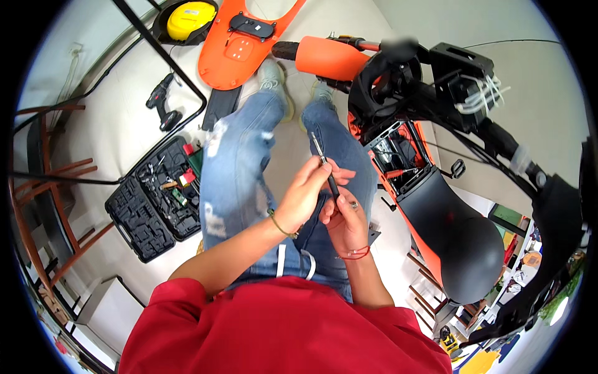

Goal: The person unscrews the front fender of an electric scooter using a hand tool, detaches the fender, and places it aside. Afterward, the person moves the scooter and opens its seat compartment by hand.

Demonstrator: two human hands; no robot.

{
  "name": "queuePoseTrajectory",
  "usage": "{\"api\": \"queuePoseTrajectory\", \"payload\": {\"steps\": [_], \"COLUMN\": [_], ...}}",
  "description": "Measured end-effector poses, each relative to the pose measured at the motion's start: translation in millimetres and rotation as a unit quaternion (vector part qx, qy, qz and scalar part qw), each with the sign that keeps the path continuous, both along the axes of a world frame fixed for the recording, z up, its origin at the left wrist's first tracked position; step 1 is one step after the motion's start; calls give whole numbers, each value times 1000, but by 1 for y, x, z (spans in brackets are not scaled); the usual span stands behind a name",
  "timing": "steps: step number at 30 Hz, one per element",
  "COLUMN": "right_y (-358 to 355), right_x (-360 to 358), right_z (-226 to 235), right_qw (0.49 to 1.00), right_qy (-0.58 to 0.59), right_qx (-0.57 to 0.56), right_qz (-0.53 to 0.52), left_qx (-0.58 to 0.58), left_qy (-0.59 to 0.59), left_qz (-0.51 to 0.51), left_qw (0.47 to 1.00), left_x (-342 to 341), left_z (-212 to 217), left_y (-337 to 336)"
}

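Slim screwdriver-like tool [332,183]: silver shaft, black handle. Held aslant above right thigh [342,142], metal tip pointing away from torso and slightly left. Left hand [304,194] fingers around mid-length, right hand [349,223] fingers at handle's rear end.

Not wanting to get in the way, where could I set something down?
Bare floor shows between the drill, wooden chair and black bar, and between the jeans legs. Crowded: inside the tool case, where the bike stands, and where left hand and right hand hold a screwdriver.
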State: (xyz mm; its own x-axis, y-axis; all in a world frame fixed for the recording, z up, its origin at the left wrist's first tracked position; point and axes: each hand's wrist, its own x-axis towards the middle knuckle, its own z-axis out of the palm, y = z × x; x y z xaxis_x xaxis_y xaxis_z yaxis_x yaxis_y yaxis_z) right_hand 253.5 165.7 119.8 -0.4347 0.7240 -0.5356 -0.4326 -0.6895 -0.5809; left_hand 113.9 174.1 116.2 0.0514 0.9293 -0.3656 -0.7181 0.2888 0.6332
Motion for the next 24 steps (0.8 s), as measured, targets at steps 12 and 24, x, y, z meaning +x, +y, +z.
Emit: {"api": "queuePoseTrajectory", "payload": {"steps": [12, 24], "right_y": [63, 14], "right_x": [1, 40], "right_z": [-1, 64], "right_qw": [938, 836], "right_qy": [-287, -437], "right_qx": [192, 329], "right_qz": [-42, 51], "left_qx": [-89, -40], "left_qy": [166, -177], "left_qz": [-60, -173], "left_qw": [980, 968], "left_x": [-12, 19], "left_z": [-112, 4], "left_y": [109, 21]}}
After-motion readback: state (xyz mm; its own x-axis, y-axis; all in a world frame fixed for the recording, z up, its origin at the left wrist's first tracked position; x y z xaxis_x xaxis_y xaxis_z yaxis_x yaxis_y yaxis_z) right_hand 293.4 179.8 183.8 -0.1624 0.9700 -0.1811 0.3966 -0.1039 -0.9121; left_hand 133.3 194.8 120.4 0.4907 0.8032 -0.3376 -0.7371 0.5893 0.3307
